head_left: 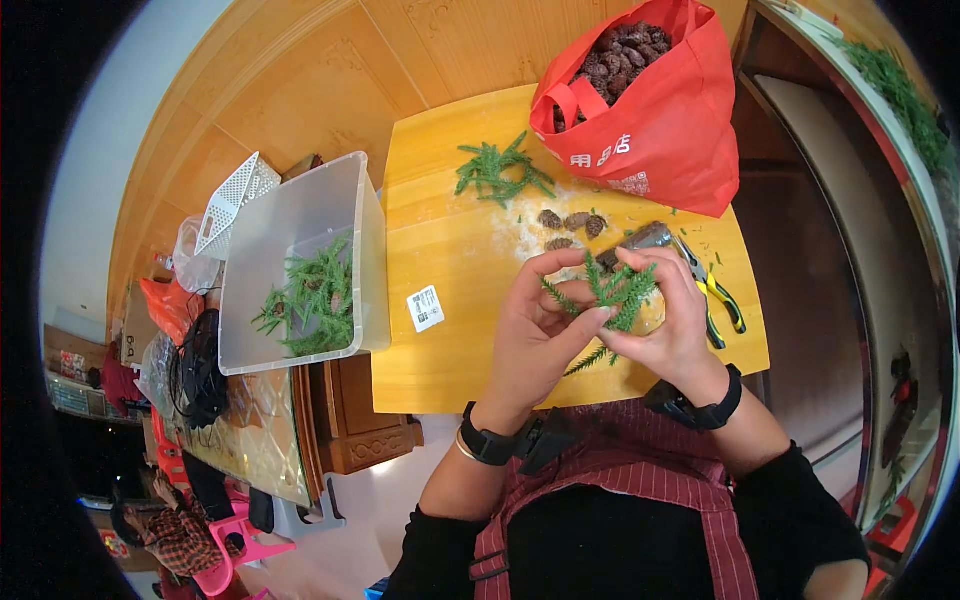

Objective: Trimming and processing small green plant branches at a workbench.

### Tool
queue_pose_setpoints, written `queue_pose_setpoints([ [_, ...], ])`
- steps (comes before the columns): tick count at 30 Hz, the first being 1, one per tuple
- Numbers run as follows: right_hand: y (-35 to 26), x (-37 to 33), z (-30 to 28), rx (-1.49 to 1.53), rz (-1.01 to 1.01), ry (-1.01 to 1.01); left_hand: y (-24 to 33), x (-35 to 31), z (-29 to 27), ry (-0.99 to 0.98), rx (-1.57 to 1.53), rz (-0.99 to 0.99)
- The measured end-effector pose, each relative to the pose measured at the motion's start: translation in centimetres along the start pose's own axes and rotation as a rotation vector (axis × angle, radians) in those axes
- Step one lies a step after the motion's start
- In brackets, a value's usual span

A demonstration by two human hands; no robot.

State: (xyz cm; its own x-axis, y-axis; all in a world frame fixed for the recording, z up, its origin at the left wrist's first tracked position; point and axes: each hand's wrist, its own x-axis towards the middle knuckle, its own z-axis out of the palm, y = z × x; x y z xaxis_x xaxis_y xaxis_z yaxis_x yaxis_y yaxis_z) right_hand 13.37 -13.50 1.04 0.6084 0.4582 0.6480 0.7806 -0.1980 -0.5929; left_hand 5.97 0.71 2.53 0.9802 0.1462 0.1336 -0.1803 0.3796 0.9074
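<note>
Over the near right of the yellow table point(455, 375), both hands hold an artificial green pine sprig point(622, 290) with several short branches. My left hand point(540, 325) pinches it from the left, thumb and fingers closed. My right hand point(672, 315) is closed round its right side, and the palm hides part of the stem. Just beyond the hands lie several small brown pine cones point(577, 222) among white flakes. A dark cylindrical thing point(645, 238), partly covered by my fingers, lies beside pliers point(722, 300) with yellow and black handles.
Farther back is a loose clump of green sprigs point(498, 172). A red bag point(665, 140) full of pine cones point(625, 62) stands at the far right. Left of the table, a clear plastic bin point(372, 270) holds more sprigs point(318, 300). A white label point(425, 308) lies on the tabletop.
</note>
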Motion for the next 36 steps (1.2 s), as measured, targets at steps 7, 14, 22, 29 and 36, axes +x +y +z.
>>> queue_pose_setpoints([
  [7, -0.2, -0.1, 0.2, -0.049, -0.05, 0.027, -0.5, -0.1, -0.7, 0.03, -0.093, -0.036],
  [14, 0.0, -0.1, 0.2, -0.086, -0.121, 0.03, -0.7, -0.1, -1.1, -0.003, -0.167, -0.047],
  [22, -0.1, -0.3, 0.0, -0.062, -0.153, 0.031, -0.7, -0.4, -1.2, -0.02, -0.17, -0.055],
  [29, 0.0, -0.5, 0.2, -0.036, -0.198, 0.059, -1.0, -0.6, -1.6, -0.042, -0.179, -0.037],
  [36, -0.3, -0.4, 0.3, 0.021, -0.235, 0.102, -0.9, -0.7, -1.6, -0.041, -0.174, -0.03],
])
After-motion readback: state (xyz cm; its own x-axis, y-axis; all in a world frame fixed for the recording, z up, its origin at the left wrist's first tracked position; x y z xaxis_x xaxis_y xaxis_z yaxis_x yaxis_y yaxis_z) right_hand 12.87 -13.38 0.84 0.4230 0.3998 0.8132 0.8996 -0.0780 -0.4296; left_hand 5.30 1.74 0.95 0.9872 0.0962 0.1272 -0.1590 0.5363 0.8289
